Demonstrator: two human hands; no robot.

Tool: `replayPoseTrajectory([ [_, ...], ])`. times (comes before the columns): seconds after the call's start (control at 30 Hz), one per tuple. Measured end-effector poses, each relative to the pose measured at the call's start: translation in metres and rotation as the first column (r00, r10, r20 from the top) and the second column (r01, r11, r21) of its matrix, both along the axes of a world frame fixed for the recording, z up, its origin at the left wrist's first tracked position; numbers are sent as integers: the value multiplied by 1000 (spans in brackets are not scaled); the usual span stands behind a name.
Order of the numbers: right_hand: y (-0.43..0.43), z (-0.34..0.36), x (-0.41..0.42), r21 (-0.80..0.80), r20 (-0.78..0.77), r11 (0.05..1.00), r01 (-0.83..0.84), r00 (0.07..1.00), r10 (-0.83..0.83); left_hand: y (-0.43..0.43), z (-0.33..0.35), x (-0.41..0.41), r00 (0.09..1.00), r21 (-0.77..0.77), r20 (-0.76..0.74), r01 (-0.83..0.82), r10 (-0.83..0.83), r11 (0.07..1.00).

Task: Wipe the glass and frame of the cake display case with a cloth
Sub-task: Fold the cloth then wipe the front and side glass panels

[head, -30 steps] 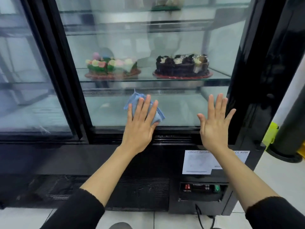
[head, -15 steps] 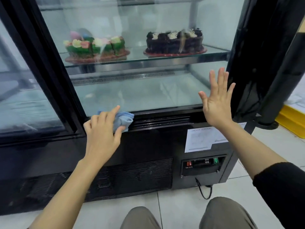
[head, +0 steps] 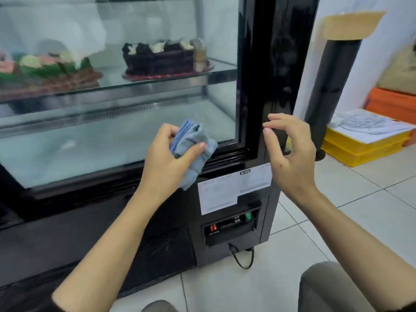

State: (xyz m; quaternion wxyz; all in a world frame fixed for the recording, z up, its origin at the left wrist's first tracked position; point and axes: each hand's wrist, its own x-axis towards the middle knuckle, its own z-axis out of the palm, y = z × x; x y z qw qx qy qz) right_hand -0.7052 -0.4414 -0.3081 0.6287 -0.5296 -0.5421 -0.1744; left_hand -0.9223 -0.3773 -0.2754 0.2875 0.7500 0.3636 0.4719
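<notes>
One bunched pale-blue cloth (head: 193, 152) sits gripped in the left hand (head: 167, 157), at the lower right corner of the black-framed glass display case (head: 254, 86). Beside it the right hand (head: 290, 154) hovers loosely curled, holding nothing (fingertips near the frame).

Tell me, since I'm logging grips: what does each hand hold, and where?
The left hand grips the bunched blue cloth around its middle, thumb over the front. The right hand holds nothing, fingers loosely curled.

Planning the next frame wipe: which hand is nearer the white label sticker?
Left. The left hand, holding the cloth, is just up-left of the sticker; the right hand sits up-right, farther off.
</notes>
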Motion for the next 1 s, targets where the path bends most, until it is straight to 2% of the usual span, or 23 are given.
replayPoseTrajectory([
  [0.07,-2,4,25,13,-37,1000,19,999,-19,1,12,44,984,-10,163,77,-74,997],
  [0.2,26,17,88,12,-36,1000,-16,999,17,15,48,118,939,220,318,63,-132,974],
  [0.33,70,53,135,62,-86,968,-244,965,248,25,75,173,898,399,420,-57,-128,915],
  [0.5,105,100,150,162,-81,822,-545,823,562,29,86,219,885,497,457,-340,92,798],
  [0.67,125,134,156,163,21,636,-754,647,762,33,89,243,820,504,535,-504,204,702],
  [0.87,131,135,147,163,43,457,-875,469,882,24,97,244,778,353,569,-522,265,776],
  [1.0,128,133,141,145,45,472,-869,483,875,19,101,245,801,360,528,-513,283,779],
])
